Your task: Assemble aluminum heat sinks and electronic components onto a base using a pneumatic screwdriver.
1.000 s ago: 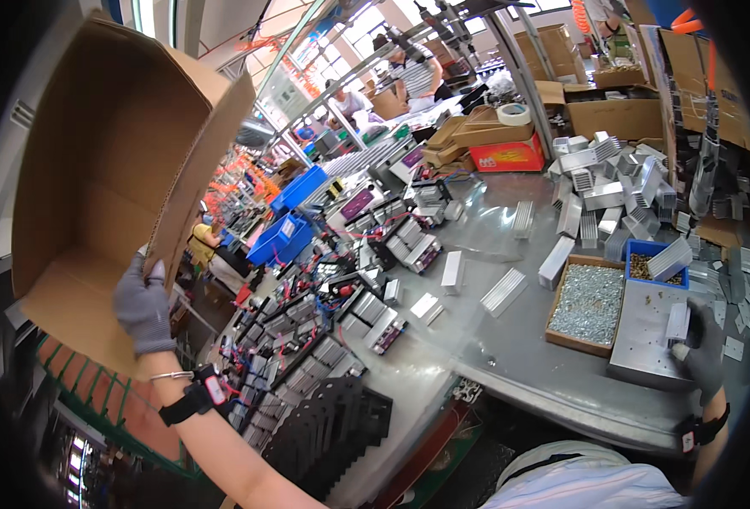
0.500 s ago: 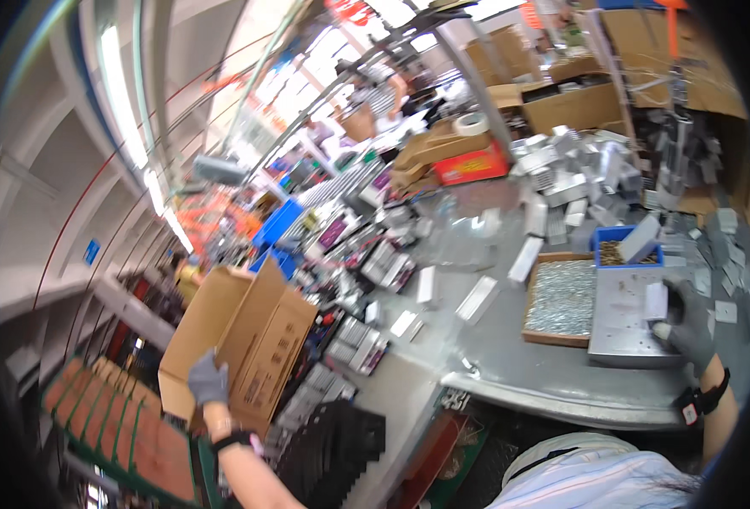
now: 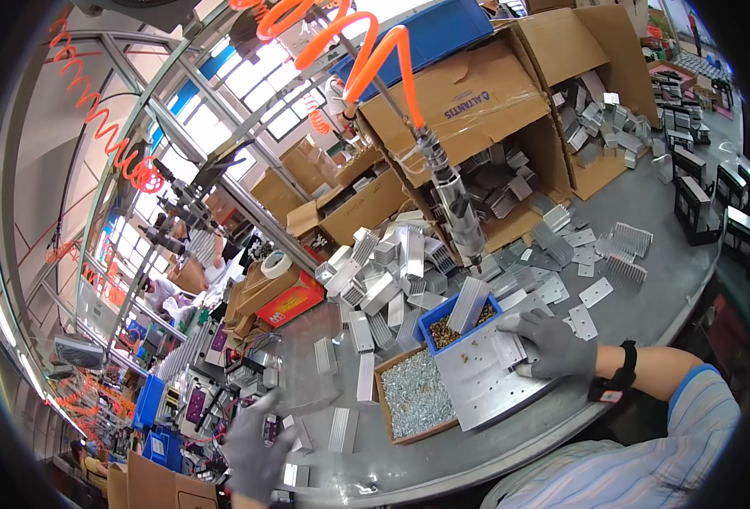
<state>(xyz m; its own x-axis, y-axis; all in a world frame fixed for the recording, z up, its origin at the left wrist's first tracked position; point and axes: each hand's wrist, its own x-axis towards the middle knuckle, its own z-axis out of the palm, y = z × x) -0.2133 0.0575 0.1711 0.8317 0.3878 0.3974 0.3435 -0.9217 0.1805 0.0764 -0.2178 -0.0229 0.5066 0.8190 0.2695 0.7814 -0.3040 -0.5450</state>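
Observation:
My right hand [image 3: 553, 343], in a grey glove, lies flat on a square metal plate [image 3: 485, 386] at the table's near edge, its fingertips on a small ribbed aluminium piece [image 3: 505, 348]. Just beyond the plate stand a blue bin of small screws [image 3: 453, 321] and a cardboard tray of silvery screws [image 3: 413, 397]. My gloved left hand [image 3: 252, 445] is blurred, fingers spread and holding nothing, over the table's lower left. A pneumatic screwdriver [image 3: 456, 212] hangs from an orange coiled hose [image 3: 366, 51] above the bin.
Aluminium heat sinks [image 3: 388, 284] are heaped behind the trays, and more fill open cardboard boxes [image 3: 477, 110] at the back. Flat metal plates [image 3: 596, 293] lie on the right. A red box [image 3: 290, 301], a tape roll [image 3: 275, 265] and a brown carton [image 3: 150, 483] are on the left.
My left hand has let go of the big cardboard box and come back over the table. The view has swung from the left aisle to the bench. My right hand stays on the plate.

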